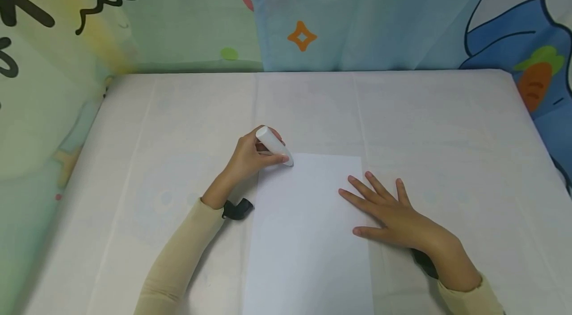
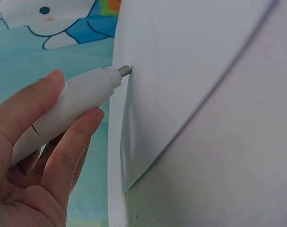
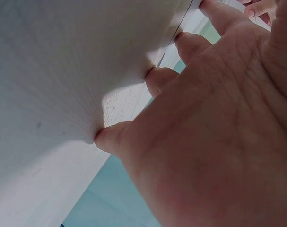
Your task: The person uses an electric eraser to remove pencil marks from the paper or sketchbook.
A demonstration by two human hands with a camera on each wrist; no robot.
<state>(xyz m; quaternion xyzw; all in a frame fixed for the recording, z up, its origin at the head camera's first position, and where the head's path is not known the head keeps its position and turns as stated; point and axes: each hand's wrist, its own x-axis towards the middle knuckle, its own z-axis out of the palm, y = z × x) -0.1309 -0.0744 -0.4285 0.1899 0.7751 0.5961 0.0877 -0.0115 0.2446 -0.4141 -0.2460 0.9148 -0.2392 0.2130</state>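
A white marker [image 1: 273, 142] with a grey tip is pinched between the thumb and fingers of my left hand [image 1: 248, 157]. Its tip meets the sheet of white paper [image 1: 310, 235] near the upper left corner, while the thick end tilts up and to the left. In the left wrist view the marker's white barrel [image 2: 82, 101] and short grey nib show against the paper. My right hand [image 1: 393, 218] lies spread out across the paper's right edge. Seen from the right wrist, its fingertips [image 3: 158, 78] rest along that edge, one of them on the cloth.
A white cloth [image 1: 187, 106] with faint fold lines covers the table. Behind it hang printed curtains [image 1: 380, 17] with cartoon figures, and more fabric runs down the left side. A black wrist-worn piece [image 1: 238, 209] sits beneath the left wrist.
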